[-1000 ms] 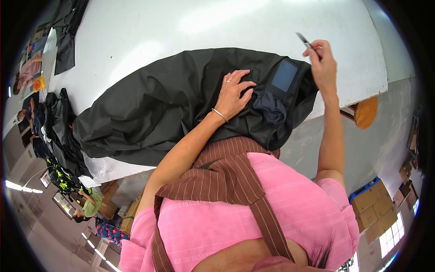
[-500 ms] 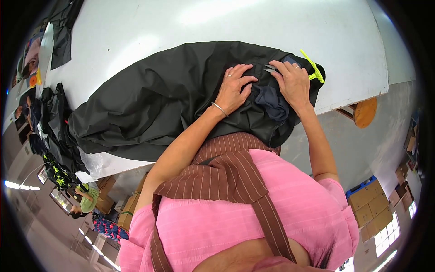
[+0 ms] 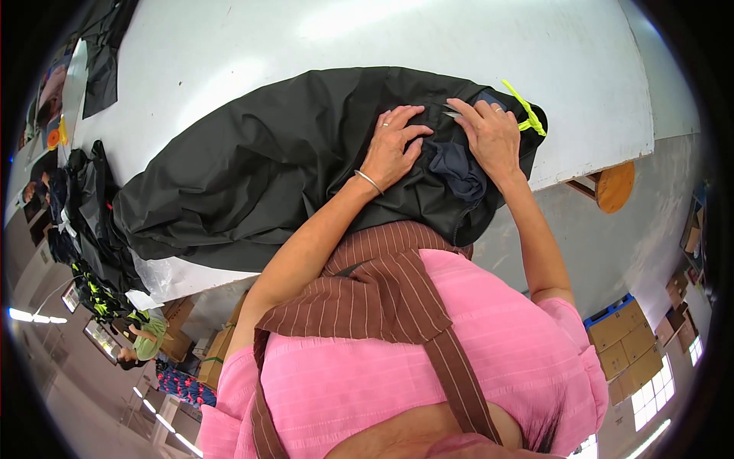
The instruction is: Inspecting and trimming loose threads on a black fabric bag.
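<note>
Steadying a black garment [image 3: 260,168] on a white table [image 3: 229,38].
The left hand [image 3: 392,149] lay open on it, fingers spread, apparently to keep it still; the right hand [image 3: 493,138] gripped metal snips [image 3: 453,115], blades toward the left hand, likely for close control. Navy fabric [image 3: 459,172] bunched between the wrists; a yellow-green cord [image 3: 523,105] crossed the garment's right end. No lettering was legible.

The white tabletop [image 3: 600,92] is partly covered by a wrinkled black garment [image 3: 264,164]; clear plastic [image 3: 154,277] is laid beside its left end, and dark fabric [image 3: 104,69] along the tabletop's left edge.
</note>
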Motion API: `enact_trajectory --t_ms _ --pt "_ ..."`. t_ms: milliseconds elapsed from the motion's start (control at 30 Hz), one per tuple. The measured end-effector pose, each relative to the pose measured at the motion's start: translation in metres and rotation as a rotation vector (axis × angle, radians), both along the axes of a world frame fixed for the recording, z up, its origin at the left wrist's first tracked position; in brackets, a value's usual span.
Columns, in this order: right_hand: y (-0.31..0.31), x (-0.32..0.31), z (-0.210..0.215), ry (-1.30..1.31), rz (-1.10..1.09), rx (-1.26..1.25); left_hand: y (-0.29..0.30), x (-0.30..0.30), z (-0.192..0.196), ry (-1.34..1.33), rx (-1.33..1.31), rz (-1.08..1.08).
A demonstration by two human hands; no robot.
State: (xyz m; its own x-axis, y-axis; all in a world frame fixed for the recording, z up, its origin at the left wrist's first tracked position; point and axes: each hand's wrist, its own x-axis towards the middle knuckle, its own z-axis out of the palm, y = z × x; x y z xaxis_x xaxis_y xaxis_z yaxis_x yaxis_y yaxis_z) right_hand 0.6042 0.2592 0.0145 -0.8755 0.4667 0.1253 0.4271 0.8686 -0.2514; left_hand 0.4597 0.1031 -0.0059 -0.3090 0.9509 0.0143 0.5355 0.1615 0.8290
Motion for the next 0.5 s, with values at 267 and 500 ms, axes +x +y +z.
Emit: enact_trajectory --t_ms 267,500 --pt "0.0026 0.003 -0.0029 -0.103 0.034 0.068 0.0011 0.0011 -0.0011 0.028 -0.003 -0.001" --pt "0.0046 0.0057 -0.0066 -0.051 0.094 0.027 0.0039 0.0006 -0.0004 0.027 -0.022 0.021"
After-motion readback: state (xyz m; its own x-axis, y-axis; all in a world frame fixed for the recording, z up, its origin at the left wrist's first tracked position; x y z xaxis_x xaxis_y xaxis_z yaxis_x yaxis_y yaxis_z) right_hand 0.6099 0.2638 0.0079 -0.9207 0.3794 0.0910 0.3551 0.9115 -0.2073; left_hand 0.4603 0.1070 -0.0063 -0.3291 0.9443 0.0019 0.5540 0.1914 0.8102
